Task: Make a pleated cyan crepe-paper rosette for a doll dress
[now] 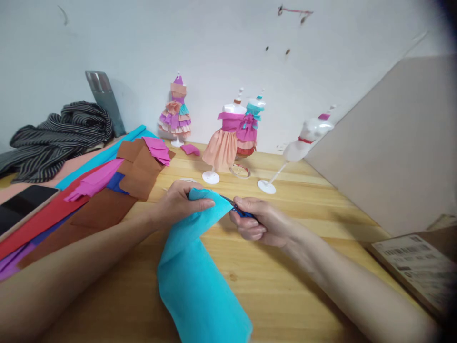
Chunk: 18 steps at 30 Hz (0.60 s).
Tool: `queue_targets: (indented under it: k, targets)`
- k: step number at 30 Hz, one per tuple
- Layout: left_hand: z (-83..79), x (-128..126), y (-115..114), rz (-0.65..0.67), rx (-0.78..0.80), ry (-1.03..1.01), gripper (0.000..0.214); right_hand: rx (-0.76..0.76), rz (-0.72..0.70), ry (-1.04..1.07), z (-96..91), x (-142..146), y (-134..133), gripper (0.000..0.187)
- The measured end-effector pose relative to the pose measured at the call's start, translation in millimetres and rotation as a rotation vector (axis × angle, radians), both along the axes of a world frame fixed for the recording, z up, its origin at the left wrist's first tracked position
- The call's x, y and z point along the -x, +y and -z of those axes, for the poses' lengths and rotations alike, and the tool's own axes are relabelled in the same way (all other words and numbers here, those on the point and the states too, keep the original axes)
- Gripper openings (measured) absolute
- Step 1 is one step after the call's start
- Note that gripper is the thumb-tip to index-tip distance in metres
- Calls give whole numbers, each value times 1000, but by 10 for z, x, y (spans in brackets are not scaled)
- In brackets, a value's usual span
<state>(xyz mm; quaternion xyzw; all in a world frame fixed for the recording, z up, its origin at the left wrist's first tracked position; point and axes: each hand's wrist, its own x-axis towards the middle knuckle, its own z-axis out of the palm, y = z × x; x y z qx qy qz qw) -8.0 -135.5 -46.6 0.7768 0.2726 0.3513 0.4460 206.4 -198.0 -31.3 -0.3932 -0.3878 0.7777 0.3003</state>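
Observation:
A long strip of turquoise crepe paper hangs down over the table's front. My left hand pinches its upper end, thumb on top and fingers behind. Closed around blue-handled scissors is my right hand, just to the right of the paper. The scissor blades meet the paper's upper right corner and lie partly behind it, so I cannot tell whether they are apart. Beyond my hands stands a small white mannequin in a pink top and peach skirt.
Two more dressed mannequins and a bare, leaning one stand along the wall. Coloured paper sheets, a phone, striped cloth and a flask are on the left. A labelled cardboard box sits at right.

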Motion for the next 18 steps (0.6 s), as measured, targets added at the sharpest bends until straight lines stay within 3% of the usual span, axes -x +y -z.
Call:
queue_targets:
  k: [13,18]
  targets:
    - [101,-12,33,-83,220,-11,41,-92,3,-68,35,-17,8,41]
    - [119,-28,29,-37,123,-30,41,-98,10,-78,42,-7,5,43]
